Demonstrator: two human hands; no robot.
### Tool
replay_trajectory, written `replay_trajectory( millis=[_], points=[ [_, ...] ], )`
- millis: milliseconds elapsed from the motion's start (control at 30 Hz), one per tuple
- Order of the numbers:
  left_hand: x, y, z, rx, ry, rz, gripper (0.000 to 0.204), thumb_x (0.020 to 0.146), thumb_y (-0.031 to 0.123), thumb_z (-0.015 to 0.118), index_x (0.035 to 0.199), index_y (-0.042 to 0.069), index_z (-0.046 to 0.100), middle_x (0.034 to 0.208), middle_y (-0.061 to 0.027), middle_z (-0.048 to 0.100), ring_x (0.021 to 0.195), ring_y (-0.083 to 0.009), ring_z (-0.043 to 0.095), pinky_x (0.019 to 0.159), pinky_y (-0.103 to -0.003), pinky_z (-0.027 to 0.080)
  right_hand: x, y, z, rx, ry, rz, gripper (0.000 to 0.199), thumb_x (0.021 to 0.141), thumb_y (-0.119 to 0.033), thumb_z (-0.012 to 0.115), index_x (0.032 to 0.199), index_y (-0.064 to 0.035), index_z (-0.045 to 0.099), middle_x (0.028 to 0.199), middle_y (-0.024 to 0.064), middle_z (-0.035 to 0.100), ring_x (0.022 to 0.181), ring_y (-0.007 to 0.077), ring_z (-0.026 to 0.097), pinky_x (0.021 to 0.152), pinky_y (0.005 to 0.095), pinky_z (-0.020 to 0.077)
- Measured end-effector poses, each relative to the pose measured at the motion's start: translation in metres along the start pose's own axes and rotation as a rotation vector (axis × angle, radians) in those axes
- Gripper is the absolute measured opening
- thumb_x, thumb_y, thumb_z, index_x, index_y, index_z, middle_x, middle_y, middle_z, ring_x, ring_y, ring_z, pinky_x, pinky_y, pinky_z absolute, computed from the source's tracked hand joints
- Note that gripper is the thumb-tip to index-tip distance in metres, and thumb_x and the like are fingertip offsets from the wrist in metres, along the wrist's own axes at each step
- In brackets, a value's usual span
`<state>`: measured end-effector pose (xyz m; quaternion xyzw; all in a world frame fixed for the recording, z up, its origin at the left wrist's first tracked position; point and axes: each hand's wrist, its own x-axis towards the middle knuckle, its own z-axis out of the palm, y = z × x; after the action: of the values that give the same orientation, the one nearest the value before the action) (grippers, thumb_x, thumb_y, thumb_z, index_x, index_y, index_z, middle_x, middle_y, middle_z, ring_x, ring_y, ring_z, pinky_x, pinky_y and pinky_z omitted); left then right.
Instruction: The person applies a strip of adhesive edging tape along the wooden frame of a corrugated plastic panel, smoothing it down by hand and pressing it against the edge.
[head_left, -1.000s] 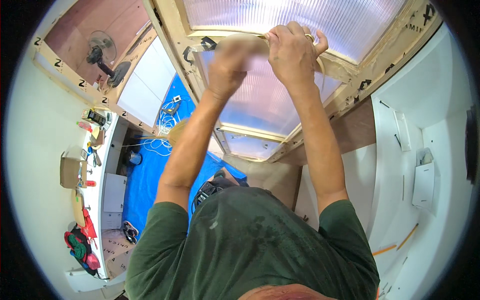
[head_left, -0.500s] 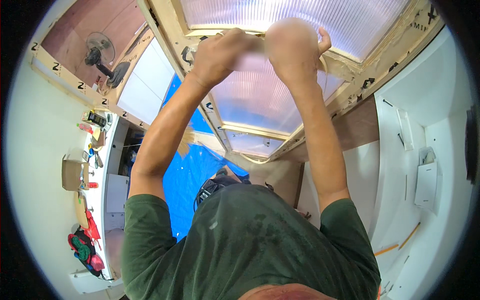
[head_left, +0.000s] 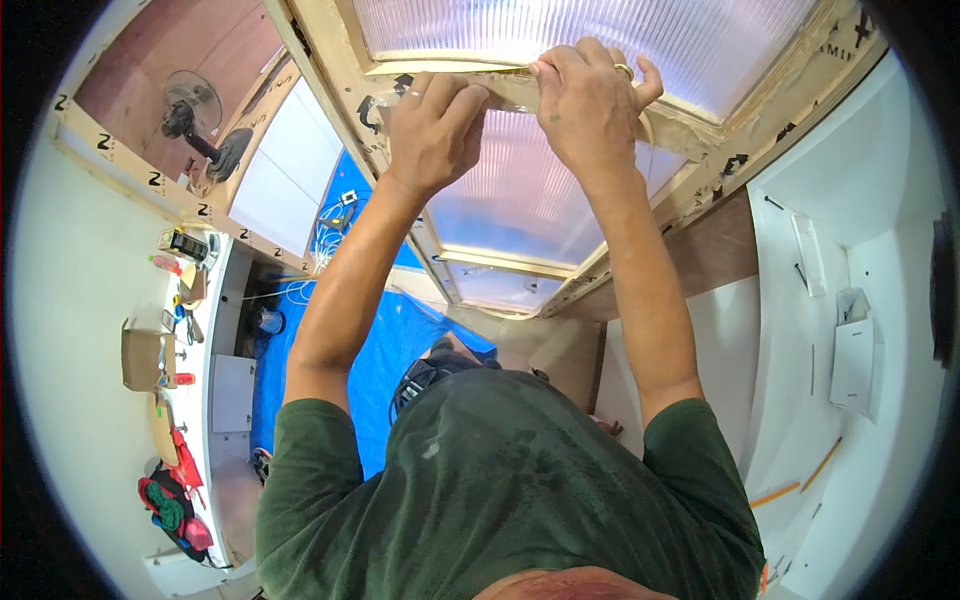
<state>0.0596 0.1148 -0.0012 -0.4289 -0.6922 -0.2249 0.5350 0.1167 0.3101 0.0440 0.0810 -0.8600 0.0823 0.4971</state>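
Note:
Both my hands are raised to the crossbar [head_left: 515,94] of a wooden frame with ribbed translucent panels [head_left: 520,185]. My left hand [head_left: 435,130] lies against the left part of the bar, its fingers curled and closed; what is under the fingertips is hidden. Close by on the right, my right hand [head_left: 592,112] has thumb and forefinger pinched together at the bar's upper edge, with a ring on one finger. A thin pale-yellow strip [head_left: 450,69] runs along that edge to the pinch. Behind the right wrist hangs a narrow cream loop [head_left: 653,145].
A blue sheet [head_left: 350,370] covers the floor, with white cables [head_left: 325,235] at its far end. Left, a white counter [head_left: 212,320] holds tools, an open cardboard box [head_left: 143,358] and red cloth [head_left: 185,465]. A fan [head_left: 195,115] stands beyond. White shelving [head_left: 800,400] lines the right.
My left hand has dropped slightly and its arm has swung right, uncovering cables and more blue sheet. More of the yellow strip shows. The right hand stays nearly in place.

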Motion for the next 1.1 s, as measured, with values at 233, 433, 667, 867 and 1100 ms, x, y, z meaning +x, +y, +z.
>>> replay_trajectory(
  millis=[233, 433, 667, 867, 1100],
  points=[
    [0.012, -0.013, -0.006, 0.069, -0.099, 0.151, 0.041, 0.080, 0.002, 0.081, 0.120, 0.011, 0.076, 0.104, -0.0044, 0.071, 0.086, -0.0242, 0.069, 0.071, -0.037, 0.060, 0.001, 0.000, 0.000, 0.024, 0.005, 0.009, 0.016, 0.098, -0.024, 0.072, 0.091, -0.0121, 0.079, 0.096, 0.0078, 0.070, 0.102, 0.0294, 0.067, 0.110, 0.0622, 0.0275],
    [0.038, -0.024, -0.025, 0.092, -0.336, 0.304, 0.042, 0.083, 0.007, 0.077, 0.124, 0.016, 0.077, 0.106, -0.0005, 0.070, 0.088, -0.0219, 0.072, 0.071, -0.035, 0.062, 0.001, -0.002, 0.001, 0.016, -0.036, 0.062, 0.017, 0.102, -0.028, 0.070, 0.096, -0.0158, 0.080, 0.098, 0.0038, 0.069, 0.103, 0.0263, 0.066, 0.114, 0.0587, 0.0257],
    [0.043, -0.023, -0.022, 0.101, -0.385, 0.197, 0.035, 0.084, 0.007, 0.075, 0.118, 0.013, 0.075, 0.105, -0.0042, 0.067, 0.089, -0.0230, 0.073, 0.073, -0.039, 0.062, 0.001, -0.003, -0.001, 0.026, -0.009, 0.036, 0.014, 0.098, -0.021, 0.072, 0.094, -0.0108, 0.081, 0.099, 0.0099, 0.073, 0.107, 0.0312, 0.069, 0.111, 0.0627, 0.0274],
    [0.034, -0.016, -0.009, 0.202, -0.297, 0.203, 0.025, 0.087, 0.004, 0.071, 0.111, 0.007, 0.069, 0.098, -0.0083, 0.061, 0.086, -0.0271, 0.067, 0.072, -0.040, 0.056, 0.000, -0.002, 0.000, 0.033, 0.004, 0.024, 0.014, 0.098, -0.021, 0.073, 0.093, -0.0109, 0.081, 0.098, 0.0100, 0.073, 0.106, 0.0309, 0.069, 0.111, 0.0624, 0.0280],
    [0.006, -0.012, -0.011, 0.089, -0.191, 0.156, 0.020, 0.089, 0.012, 0.070, 0.109, 0.010, 0.068, 0.102, -0.0057, 0.064, 0.090, -0.0269, 0.062, 0.077, -0.043, 0.049, 0.001, -0.001, -0.002, -0.020, -0.046, 0.045, 0.019, 0.103, -0.029, 0.068, 0.096, -0.0154, 0.080, 0.099, 0.0037, 0.069, 0.104, 0.0259, 0.066, 0.114, 0.0580, 0.0255]
  ],
)
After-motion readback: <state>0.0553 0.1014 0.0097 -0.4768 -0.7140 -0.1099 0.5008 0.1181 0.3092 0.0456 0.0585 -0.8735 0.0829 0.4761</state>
